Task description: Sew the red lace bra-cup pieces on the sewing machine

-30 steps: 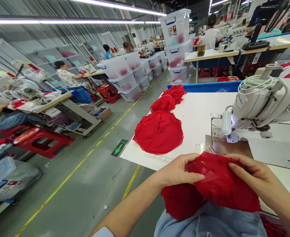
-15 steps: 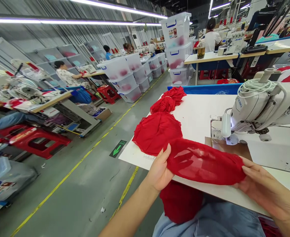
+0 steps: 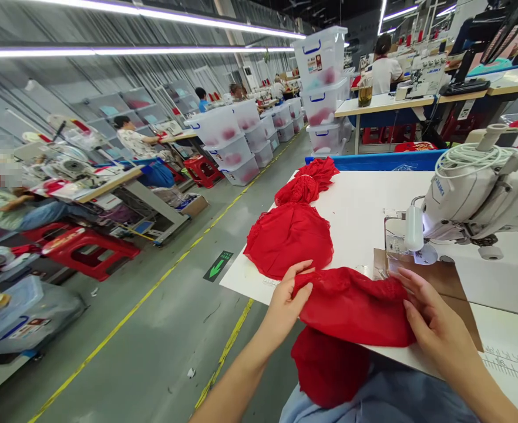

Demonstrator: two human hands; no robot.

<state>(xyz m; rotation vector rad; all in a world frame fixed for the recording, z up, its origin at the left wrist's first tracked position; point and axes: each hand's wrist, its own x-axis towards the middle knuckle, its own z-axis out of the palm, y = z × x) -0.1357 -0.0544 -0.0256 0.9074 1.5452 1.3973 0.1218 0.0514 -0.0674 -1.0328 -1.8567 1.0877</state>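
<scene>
While both hands work the table's near edge — step: red mesh piece (image 3: 356,305) being laid flat just short of the sewing machine (image 3: 474,194).
Left hand (image 3: 288,302): fingers pinching the piece's left end.
Right hand (image 3: 430,323): flat, fingers spread on its right end.
Piece: between the hands, partly over the table (image 3: 360,205) edge.
Beyond left hand: red fabric pile (image 3: 289,238).
Next, likely: needs an aligned edge fed toward the presser foot.

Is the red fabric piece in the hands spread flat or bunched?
Bunched. The red fabric piece lies wrinkled on the table edge, left hand pinching one end, right hand pressing the other.
</scene>
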